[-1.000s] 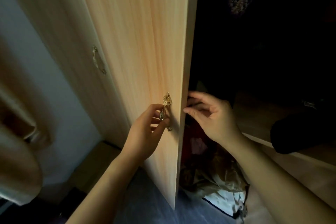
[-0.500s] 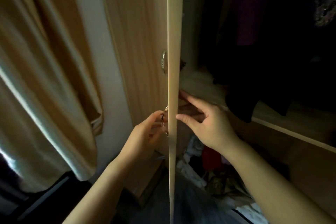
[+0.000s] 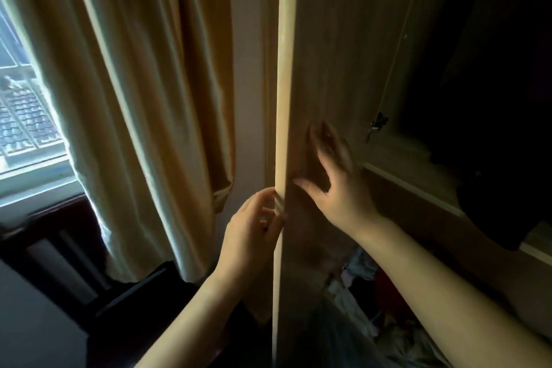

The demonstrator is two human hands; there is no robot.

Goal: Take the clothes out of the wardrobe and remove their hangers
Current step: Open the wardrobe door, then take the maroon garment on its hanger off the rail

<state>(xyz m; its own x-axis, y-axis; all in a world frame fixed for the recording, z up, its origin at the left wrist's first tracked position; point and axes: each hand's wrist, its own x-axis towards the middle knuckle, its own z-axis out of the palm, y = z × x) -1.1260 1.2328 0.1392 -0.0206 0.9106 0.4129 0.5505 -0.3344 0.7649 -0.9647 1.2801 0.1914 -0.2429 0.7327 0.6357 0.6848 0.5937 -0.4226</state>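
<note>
The person stands at the opening step: the wardrobe door (image 3: 334, 54) is swung out until I see it nearly edge-on, a pale strip running top to bottom between the 2 arms. The left hand (image 3: 254, 224) has its fingers curled round the door's free edge on the outer side, the thumb closing on the edge. The right hand (image 3: 337, 179) is spread wide with straight fingers, lying flat against the door's inner face and holding nothing.

The clothes to be taken out hang inside to the right, a dark mass (image 3: 501, 203) that droops over the front of a shelf (image 3: 418, 188), well apart from both hands. No garment is out and no hanger is touched. I judge the next move calls for freeing the right hand from the door and reaching deep into the dark interior for 1 hanger hook, while the left steadies the door so it does not swing back.

Much is hard to read. The interior is almost black, so I cannot count garments or see any hanger or rail. The door's outer face is hidden, and whatever the left fingers grasp there too. The right fingers are smeared with blur. A jumble of cloth (image 3: 358, 287) lies low inside, indistinct. A curtain (image 3: 143, 98) and a window (image 3: 27, 116) stand to the left.
</note>
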